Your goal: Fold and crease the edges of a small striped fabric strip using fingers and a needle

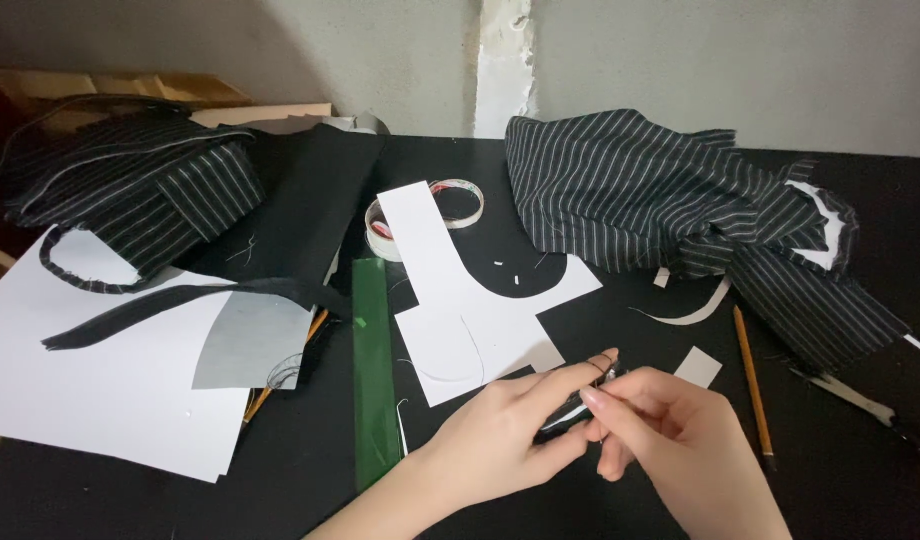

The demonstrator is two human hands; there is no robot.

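We find both hands low over the black desk [860, 200], just below the white paper pattern [460, 300]. The left hand [500, 435] pinches a small dark strip [580, 400] between thumb and fingers [580, 372]; the right hand [680, 430] closes its fingers on the same strip from the other side. Left of the pattern lies a green ruler [375, 380]; above it, a tape roll [458, 200]. Right of the pattern sit striped fabric [660, 190] and a pencil [752, 385].
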